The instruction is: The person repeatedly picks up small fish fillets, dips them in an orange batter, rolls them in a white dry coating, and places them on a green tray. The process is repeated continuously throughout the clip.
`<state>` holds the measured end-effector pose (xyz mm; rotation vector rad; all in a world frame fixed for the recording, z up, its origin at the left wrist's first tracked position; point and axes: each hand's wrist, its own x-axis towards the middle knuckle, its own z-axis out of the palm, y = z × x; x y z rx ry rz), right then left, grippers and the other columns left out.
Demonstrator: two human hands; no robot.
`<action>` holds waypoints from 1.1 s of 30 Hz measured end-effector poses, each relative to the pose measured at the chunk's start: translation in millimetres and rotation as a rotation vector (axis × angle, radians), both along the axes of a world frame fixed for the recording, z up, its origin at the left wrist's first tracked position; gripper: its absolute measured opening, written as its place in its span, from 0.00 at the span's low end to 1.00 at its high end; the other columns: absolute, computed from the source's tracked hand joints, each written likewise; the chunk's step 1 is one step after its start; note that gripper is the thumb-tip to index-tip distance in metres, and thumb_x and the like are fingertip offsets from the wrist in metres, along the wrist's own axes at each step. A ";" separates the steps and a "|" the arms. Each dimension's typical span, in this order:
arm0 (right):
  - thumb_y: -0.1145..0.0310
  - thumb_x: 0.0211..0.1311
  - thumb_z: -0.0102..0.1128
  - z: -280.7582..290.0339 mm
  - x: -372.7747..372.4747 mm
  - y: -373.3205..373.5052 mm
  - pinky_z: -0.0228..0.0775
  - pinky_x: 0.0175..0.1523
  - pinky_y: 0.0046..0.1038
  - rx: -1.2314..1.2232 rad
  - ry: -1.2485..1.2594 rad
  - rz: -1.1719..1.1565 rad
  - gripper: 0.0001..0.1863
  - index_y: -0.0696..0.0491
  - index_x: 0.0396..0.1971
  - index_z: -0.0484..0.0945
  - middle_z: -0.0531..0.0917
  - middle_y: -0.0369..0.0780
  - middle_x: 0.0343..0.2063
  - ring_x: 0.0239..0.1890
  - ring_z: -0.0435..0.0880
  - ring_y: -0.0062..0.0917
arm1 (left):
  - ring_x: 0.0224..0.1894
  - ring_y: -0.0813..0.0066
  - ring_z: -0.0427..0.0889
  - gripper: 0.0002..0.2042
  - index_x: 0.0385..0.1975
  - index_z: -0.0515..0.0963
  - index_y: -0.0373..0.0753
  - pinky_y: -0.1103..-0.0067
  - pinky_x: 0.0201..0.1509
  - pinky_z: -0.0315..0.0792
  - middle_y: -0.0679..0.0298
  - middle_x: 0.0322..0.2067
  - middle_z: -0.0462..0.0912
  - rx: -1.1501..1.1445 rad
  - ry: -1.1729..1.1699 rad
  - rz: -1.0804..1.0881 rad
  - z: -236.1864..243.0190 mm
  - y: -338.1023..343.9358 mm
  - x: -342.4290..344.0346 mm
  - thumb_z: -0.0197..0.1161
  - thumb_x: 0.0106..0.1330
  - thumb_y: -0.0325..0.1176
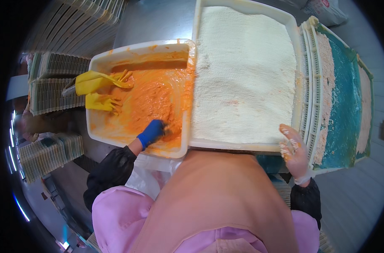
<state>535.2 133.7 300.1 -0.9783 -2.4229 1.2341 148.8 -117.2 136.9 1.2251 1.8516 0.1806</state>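
Observation:
My left hand [155, 131], in a blue glove, reaches into a white plastic tub [98, 130] of wet orange mixture [154, 99]; its fingers curl round something coated and brownish that I cannot make out. My right hand [294, 152], in a clear glove speckled with white powder and orange bits, is beside the front right corner of a white tray [294, 29] of pale powder [242, 76], its fingers bent and apart, holding nothing. Two yellow rubber gloves [93, 82] lie over the tub's left side, their fingers in the mixture.
Slatted racks [57, 95] are stacked at the left, more at lower left [50, 156]. Right of the powder tray stand ridged plastic trays [310, 97] and a teal surface [343, 109] with pink crumbs. A metal table [152, 21] extends behind, and a sack [326, 10] lies at upper right.

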 end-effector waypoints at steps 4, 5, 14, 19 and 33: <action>0.78 0.48 0.59 -28.9 -41.6 -5.4 0.63 0.54 0.28 -0.086 0.041 0.150 0.21 0.56 0.46 0.71 0.75 0.45 0.46 0.49 0.73 0.37 | 0.32 0.70 0.80 0.13 0.35 0.77 0.30 0.79 0.34 0.70 0.54 0.29 0.81 0.167 -0.290 0.683 0.6 13.6 -40.8 0.65 0.51 0.30; 0.76 0.49 0.59 -43.4 -49.3 -6.9 0.63 0.54 0.28 -0.104 0.012 0.154 0.21 0.56 0.46 0.71 0.75 0.45 0.46 0.49 0.72 0.37 | 0.33 0.73 0.80 0.13 0.36 0.77 0.30 0.80 0.36 0.71 0.55 0.30 0.81 0.207 -0.169 0.661 -13.0 9.0 -56.2 0.65 0.51 0.29; 0.68 0.45 0.63 -144.2 -126.1 -11.8 0.68 0.44 0.31 0.153 -0.139 0.004 0.21 0.54 0.43 0.74 0.74 0.45 0.45 0.42 0.75 0.38 | 0.38 0.71 0.79 0.16 0.38 0.76 0.28 0.79 0.41 0.72 0.54 0.36 0.80 0.367 0.095 0.702 -59.0 -5.5 -91.3 0.67 0.49 0.27; 0.70 0.44 0.63 -174.8 -90.1 13.9 0.70 0.38 0.32 -0.042 -0.299 -0.107 0.18 0.54 0.39 0.75 0.74 0.46 0.42 0.37 0.76 0.39 | 0.36 0.75 0.78 0.17 0.42 0.74 0.28 0.80 0.42 0.71 0.61 0.34 0.80 0.330 -0.130 0.725 -44.9 -2.9 -98.8 0.65 0.51 0.24; 0.70 0.46 0.62 -160.6 -91.1 21.7 0.70 0.39 0.31 0.123 -0.352 0.007 0.18 0.50 0.41 0.77 0.79 0.42 0.35 0.35 0.77 0.36 | 0.34 0.77 0.77 0.13 0.43 0.74 0.37 0.80 0.37 0.70 0.62 0.33 0.79 0.341 -0.620 0.059 87.9 182.6 42.2 0.56 0.59 0.32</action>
